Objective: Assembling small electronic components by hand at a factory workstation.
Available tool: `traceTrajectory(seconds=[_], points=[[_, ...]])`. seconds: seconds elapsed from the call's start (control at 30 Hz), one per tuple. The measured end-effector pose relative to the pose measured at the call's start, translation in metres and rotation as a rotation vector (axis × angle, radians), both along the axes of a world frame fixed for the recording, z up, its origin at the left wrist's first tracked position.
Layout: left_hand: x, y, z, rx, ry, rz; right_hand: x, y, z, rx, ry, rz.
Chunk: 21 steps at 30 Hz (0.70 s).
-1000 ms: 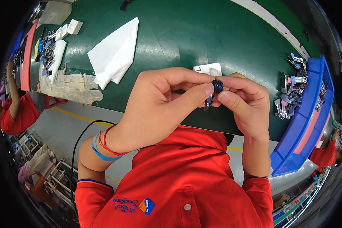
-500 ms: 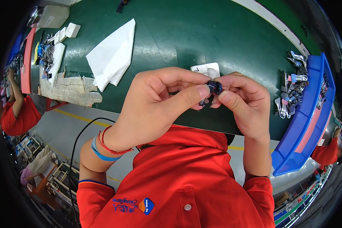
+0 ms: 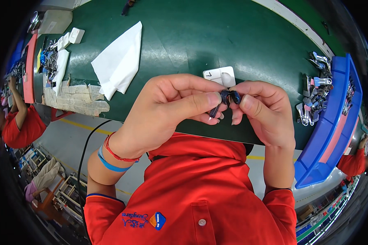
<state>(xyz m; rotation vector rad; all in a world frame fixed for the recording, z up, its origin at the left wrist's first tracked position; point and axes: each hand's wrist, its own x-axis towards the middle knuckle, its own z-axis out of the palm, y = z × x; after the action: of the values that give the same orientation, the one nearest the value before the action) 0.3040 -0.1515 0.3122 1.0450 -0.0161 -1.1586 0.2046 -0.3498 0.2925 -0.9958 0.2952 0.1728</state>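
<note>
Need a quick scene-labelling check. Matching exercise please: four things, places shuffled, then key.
Things:
1. dark part
2. big cloth
3. blue bin
4. red wristband

Places:
A. right side of the bench
B. on the left wrist
C. between left hand and right hand
D. on the bench, left of both hands

Pairs: 1-C, 2-D, 3-A, 4-B

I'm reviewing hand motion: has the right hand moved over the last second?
Yes, the right hand has moved slightly to the right, judged against the white block on the green table.
</note>
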Motion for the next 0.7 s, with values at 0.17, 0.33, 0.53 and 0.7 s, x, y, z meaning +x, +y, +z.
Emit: traceTrajectory(seconds=[0.17,0.33,0.53,0.7], points=[[-0.001,0.000,0.000,-0.008,-0.015,0.004,0.000,0.001,0.000,0.044,0.013,0.000],[-0.010,-0.001,-0.002,0.025,-0.230,0.045,-0.003,0.013,-0.001,-0.140,-0.157,-0.096],[-0.019,-0.004,-0.003,-0.010,-0.513,0.136,-0.005,0.013,-0.007,-0.354,-0.349,-0.114],[-0.020,-0.003,-0.004,-0.001,-0.655,0.128,-0.006,0.014,-0.003,-0.438,-0.351,-0.133]])
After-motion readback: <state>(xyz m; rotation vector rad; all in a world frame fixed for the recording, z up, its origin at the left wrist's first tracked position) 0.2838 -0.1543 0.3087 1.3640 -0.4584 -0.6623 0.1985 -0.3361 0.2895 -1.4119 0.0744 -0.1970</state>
